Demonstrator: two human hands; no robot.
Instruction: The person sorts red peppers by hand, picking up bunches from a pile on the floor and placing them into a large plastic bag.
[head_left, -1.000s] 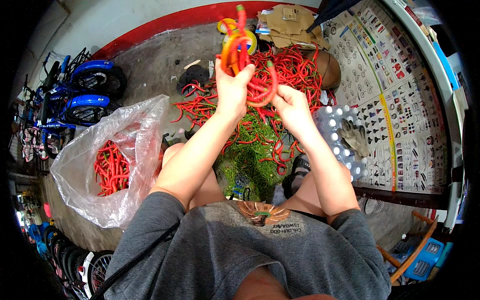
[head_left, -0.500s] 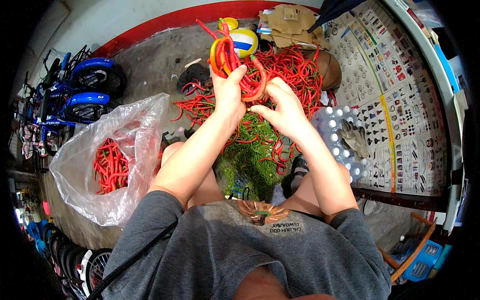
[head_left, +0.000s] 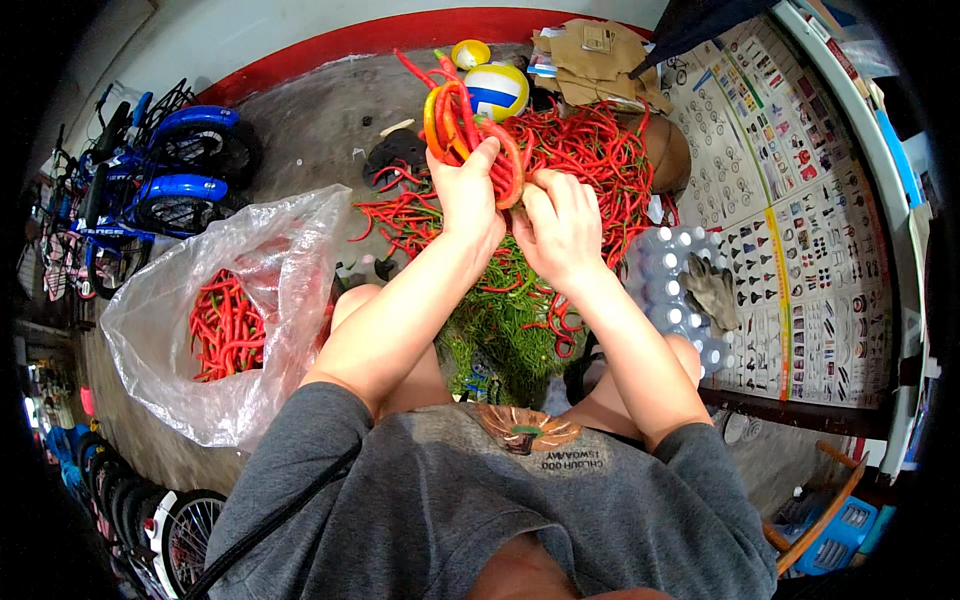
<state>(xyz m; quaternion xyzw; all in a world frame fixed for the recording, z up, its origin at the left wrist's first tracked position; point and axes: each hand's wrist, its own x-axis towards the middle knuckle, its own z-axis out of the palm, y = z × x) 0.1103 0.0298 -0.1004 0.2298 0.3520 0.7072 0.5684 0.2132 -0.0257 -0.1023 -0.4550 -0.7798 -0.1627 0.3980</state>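
A bunch of long chili peppers (head_left: 447, 118), mostly red with one orange-yellow, is gripped in my left hand (head_left: 466, 195), its ends sticking up past my thumb. My right hand (head_left: 560, 222) is closed beside it, fingertips pinching at the lower end of a thick curved red pepper (head_left: 512, 165). The exact pinch point is partly hidden by my fingers. Beyond both hands spreads a large heap of red chili peppers (head_left: 590, 150). Nearer my legs lies a pile of green stems (head_left: 505, 335) with a few red peppers on it.
At left stands an open clear plastic bag (head_left: 160, 385) with red chili peppers inside. Shrink-wrapped bottles (head_left: 665, 290) carry grey gloves (head_left: 712, 290) at right. A ball (head_left: 495, 90), flattened cardboard (head_left: 600, 65) and a brown ball (head_left: 668, 155) border the heap. Blue bicycles (head_left: 185, 195) stand far left.
My right hand has closed its fingers and moved slightly left, nearer the curved pepper's lower end. My left hand still grips the bunch. The whole view has shifted slightly.
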